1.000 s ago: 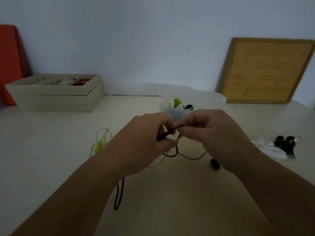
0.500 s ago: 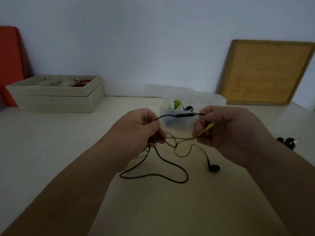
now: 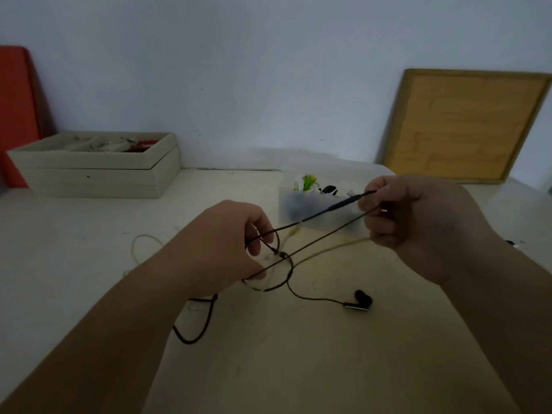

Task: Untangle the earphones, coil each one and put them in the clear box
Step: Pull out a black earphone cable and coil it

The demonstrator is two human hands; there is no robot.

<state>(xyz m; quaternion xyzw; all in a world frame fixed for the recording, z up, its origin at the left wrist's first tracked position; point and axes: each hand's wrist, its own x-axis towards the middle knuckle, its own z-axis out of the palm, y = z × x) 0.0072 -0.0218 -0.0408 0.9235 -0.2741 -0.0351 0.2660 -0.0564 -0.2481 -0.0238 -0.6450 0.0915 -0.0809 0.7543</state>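
You hold the black earphone cable (image 3: pixel 325 236) stretched taut between both hands above the table (image 3: pixel 298 369). Your left hand (image 3: pixel 221 243) has its fingers curled around the black strands, and your right hand (image 3: pixel 418 222) clenches their other ends. The strands cross at a knot (image 3: pixel 282 255) just beside your left fingertips. A pale yellow-green cable (image 3: pixel 328 249) is caught in it and runs toward your right hand, though its end there is hidden. The clear box (image 3: pixel 298 210) sits at 1 o'clock from the knot, behind the upper strand with its inline remote (image 3: pixel 343 203). Your right hand covers its right end, and green-white and dark items already lie inside. The black earbud (image 3: pixel 363 300) rests on the table at 4 o'clock. A black loop drops under your left wrist at 7 o'clock, and a yellow-green loop lies at 9 o'clock, partly hidden by your forearm. At 10 o'clock a cream tray box (image 3: pixel 89 174) stands against the wall (image 3: pixel 268 70), with a red board (image 3: pixel 15 115) beyond it. A wooden board (image 3: pixel 466 127) leans at 2 o'clock. Small dark things at 3 o'clock are cut off by your right forearm.
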